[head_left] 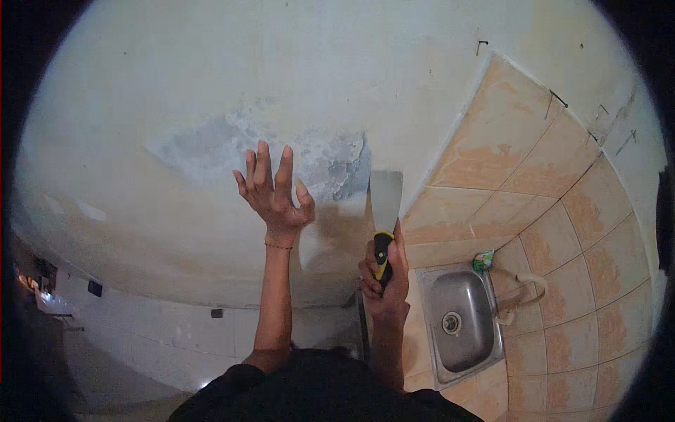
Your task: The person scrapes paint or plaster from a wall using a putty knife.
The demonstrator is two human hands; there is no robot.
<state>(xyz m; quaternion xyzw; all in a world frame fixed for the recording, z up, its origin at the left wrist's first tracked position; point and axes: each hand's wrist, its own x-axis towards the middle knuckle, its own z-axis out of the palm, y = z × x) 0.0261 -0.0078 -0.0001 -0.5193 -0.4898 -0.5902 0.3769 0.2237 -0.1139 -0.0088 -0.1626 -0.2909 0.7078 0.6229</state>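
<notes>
My right hand [385, 274] grips the black and yellow handle of a putty knife [386, 200], its wide metal blade pointing up beside the right end of a damaged patch. My left hand [274, 193] is raised with fingers spread, in front of the lower part of that patch; whether it touches the wall cannot be told. The patch [204, 144] is bare grey and whitish where paint has come off. Flaking, cracked edges [355, 165] show at its right end. Around it the painted wall [295, 56] is pale, and a brownish area lies below.
A steel sink [460, 316] is set in a tiled counter at the lower right, with a small green packet [483, 261] and a tap [527, 285] by it. Orange-beige tiles [506, 133] cover the right wall. Nails [481, 47] stick out above them.
</notes>
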